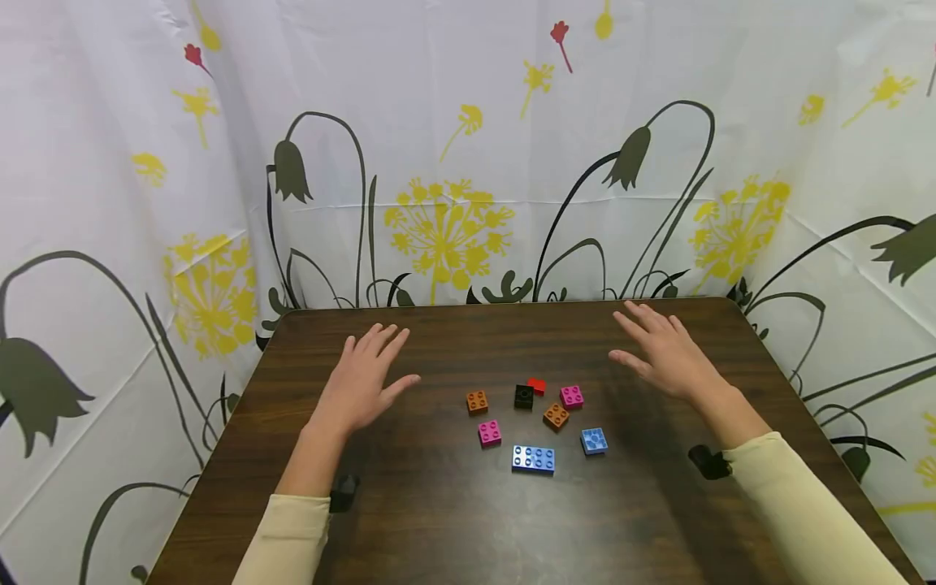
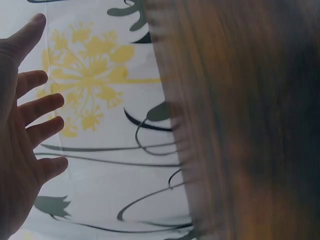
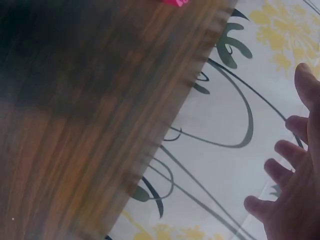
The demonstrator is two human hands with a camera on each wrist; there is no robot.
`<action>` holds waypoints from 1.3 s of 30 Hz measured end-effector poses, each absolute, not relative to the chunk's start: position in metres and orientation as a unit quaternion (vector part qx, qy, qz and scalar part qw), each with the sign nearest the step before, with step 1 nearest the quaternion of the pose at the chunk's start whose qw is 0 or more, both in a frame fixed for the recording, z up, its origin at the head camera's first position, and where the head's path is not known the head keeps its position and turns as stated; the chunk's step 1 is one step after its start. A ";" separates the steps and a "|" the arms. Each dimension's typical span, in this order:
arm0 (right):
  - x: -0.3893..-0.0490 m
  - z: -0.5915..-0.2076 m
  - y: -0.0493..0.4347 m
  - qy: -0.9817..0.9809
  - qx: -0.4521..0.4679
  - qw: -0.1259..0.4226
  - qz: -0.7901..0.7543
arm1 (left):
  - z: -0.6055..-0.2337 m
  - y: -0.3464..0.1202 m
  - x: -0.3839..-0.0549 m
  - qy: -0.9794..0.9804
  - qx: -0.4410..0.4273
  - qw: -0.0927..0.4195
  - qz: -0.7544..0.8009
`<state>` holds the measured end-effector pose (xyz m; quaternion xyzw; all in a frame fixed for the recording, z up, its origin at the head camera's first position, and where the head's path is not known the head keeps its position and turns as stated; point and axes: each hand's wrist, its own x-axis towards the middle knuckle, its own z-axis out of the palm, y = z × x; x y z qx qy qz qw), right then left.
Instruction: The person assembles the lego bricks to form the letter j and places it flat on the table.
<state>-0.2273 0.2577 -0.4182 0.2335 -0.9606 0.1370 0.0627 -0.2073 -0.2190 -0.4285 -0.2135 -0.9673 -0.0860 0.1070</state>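
Observation:
My left hand (image 1: 360, 386) hovers over the table's left side, fingers spread, holding nothing. On the right, my right hand (image 1: 669, 353) is held above the table with its fingers apart, likewise holding nothing. Between them lie several toy building bricks: an orange brick (image 1: 477, 402), a magenta brick (image 1: 490, 433), a black brick (image 1: 523, 396), a red brick (image 1: 537, 386), a second orange brick (image 1: 556, 416), a second magenta brick (image 1: 572, 396), a long blue brick (image 1: 533, 459) and a smaller blue brick (image 1: 594, 441). Neither hand touches them. In the right wrist view, part of a magenta brick (image 3: 176, 2) shows at the top edge.
The dark wood-grain table (image 1: 424, 520) fills the lower middle. A white curtain (image 1: 468, 89) printed with flowers hangs behind it and on both sides. Dark wrist cameras sit at the left cuff (image 1: 344, 493) and the right cuff (image 1: 709, 462).

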 end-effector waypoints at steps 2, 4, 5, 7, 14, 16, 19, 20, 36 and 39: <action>-0.226 -0.421 0.254 -0.959 0.242 0.052 0.137 | -0.433 -0.216 -0.206 -0.961 -0.228 0.117 -0.105; -0.224 -0.425 0.250 -0.957 0.254 0.042 0.136 | -0.437 -0.211 -0.203 -0.952 -0.246 0.127 -0.128; -0.222 -0.428 0.248 -0.956 0.259 0.038 0.135 | -0.440 -0.207 -0.201 -0.948 -0.255 0.132 -0.137; -0.218 -0.434 0.243 -0.953 0.269 0.030 0.137 | -0.446 -0.199 -0.197 -0.939 -0.274 0.138 -0.153; -0.197 -0.461 0.224 -0.949 0.282 -0.036 0.139 | -0.468 -0.156 -0.173 -0.926 -0.299 0.125 -0.195; -0.192 -0.468 0.221 -0.946 0.287 -0.054 0.137 | -0.475 -0.142 -0.165 -0.925 -0.301 0.113 -0.199; -0.187 -0.477 0.218 -0.941 0.299 -0.067 0.144 | -0.486 -0.122 -0.154 -0.927 -0.307 0.090 -0.196; -0.186 -0.479 0.217 -0.939 0.305 -0.069 0.144 | -0.489 -0.116 -0.150 -0.928 -0.309 0.080 -0.193; -0.174 -0.505 0.207 -0.944 0.303 -0.077 0.108 | -0.513 -0.070 -0.138 -0.940 -0.302 0.038 -0.152; -0.174 -0.506 0.208 -0.942 0.308 -0.069 0.112 | -0.516 -0.066 -0.139 -0.941 -0.302 0.040 -0.151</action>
